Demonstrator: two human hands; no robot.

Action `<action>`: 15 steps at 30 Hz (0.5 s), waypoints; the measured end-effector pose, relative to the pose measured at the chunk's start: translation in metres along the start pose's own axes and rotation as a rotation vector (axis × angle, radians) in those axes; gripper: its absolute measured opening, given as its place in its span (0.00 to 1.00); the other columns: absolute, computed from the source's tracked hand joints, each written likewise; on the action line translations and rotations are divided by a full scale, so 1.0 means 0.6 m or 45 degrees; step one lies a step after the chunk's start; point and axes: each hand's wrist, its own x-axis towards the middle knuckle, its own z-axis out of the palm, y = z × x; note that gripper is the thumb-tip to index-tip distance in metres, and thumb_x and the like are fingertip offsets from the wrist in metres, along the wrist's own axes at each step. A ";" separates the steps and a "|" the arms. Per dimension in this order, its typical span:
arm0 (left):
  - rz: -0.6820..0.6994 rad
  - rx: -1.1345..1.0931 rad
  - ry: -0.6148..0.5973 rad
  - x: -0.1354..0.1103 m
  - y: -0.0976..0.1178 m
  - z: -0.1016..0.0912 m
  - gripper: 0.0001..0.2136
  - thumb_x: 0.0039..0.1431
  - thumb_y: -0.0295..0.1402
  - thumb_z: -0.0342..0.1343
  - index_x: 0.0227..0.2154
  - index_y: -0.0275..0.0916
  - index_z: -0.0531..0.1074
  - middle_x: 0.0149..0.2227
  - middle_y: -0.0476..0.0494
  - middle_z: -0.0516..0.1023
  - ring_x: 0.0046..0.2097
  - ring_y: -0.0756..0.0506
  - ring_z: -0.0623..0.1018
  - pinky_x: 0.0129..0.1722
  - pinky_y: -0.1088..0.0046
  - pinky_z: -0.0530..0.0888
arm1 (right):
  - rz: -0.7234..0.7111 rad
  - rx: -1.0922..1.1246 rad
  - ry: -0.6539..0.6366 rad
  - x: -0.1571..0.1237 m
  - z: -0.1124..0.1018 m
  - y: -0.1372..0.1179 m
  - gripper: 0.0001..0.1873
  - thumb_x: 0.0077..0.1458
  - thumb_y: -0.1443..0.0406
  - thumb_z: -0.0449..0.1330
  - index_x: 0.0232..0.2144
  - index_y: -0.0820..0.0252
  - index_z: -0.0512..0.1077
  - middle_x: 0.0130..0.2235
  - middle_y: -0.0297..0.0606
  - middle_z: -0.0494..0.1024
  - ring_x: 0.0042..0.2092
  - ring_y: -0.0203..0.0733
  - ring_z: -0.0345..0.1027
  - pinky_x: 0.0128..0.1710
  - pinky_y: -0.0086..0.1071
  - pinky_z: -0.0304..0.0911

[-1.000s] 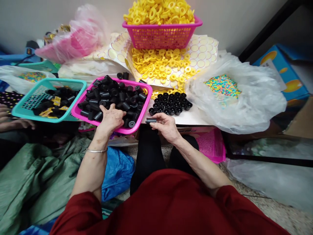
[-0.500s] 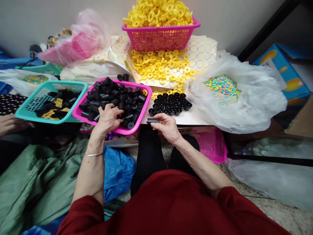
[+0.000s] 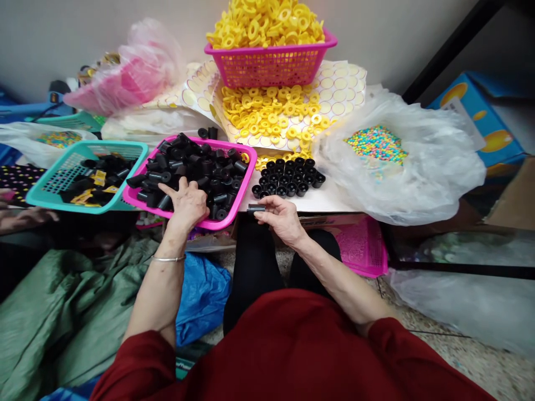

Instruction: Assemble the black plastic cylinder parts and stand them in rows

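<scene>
right hand (image 3: 282, 214) holds black tube (image 3: 256, 209) lying sideways, left-right

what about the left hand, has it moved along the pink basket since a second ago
Yes, slightly. The left hand has slid left along the near rim of the pink basket, away from its right corner, with the index finger now stretched out over the black tubes.
</scene>
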 end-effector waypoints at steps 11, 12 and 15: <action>-0.118 -0.499 0.511 -0.015 -0.014 0.011 0.13 0.46 0.42 0.65 0.34 0.43 0.79 0.55 0.41 0.69 0.61 0.26 0.54 0.59 0.37 0.48 | 0.104 0.426 -0.108 -0.009 -0.001 -0.025 0.23 0.33 0.60 0.76 0.33 0.59 0.73 0.31 0.28 0.79 0.31 0.34 0.76 0.32 0.28 0.74; -0.115 -0.527 0.516 -0.012 -0.013 0.014 0.13 0.46 0.42 0.65 0.35 0.43 0.79 0.55 0.41 0.70 0.60 0.27 0.57 0.58 0.39 0.50 | 0.123 0.451 -0.114 -0.008 0.000 -0.025 0.23 0.33 0.61 0.77 0.33 0.59 0.74 0.31 0.28 0.79 0.31 0.34 0.76 0.32 0.28 0.75; -0.080 -0.636 0.514 0.001 -0.013 0.028 0.13 0.45 0.39 0.65 0.35 0.41 0.79 0.54 0.41 0.68 0.53 0.34 0.67 0.54 0.50 0.61 | 0.158 0.483 -0.120 -0.007 0.002 -0.024 0.23 0.33 0.61 0.77 0.32 0.60 0.74 0.30 0.29 0.79 0.30 0.34 0.77 0.31 0.26 0.74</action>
